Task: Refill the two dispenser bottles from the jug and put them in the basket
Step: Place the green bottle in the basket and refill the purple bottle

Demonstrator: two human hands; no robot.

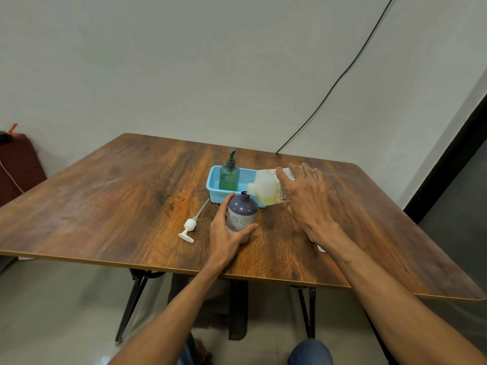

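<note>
My left hand grips a purple dispenser bottle that stands upright on the table with its neck uncapped. My right hand holds the translucent jug tipped on its side, its mouth right at the purple bottle's neck. Yellowish liquid lies in the jug's lower part. The bottle's white pump lies flat on the table to the left. A green dispenser bottle with its dark pump on stands in the left end of the blue basket.
The wooden table reaches its front edge just below my hands. Something white peeks out from under my right wrist. A black cable runs down the wall behind. A dark red bag sits at far left.
</note>
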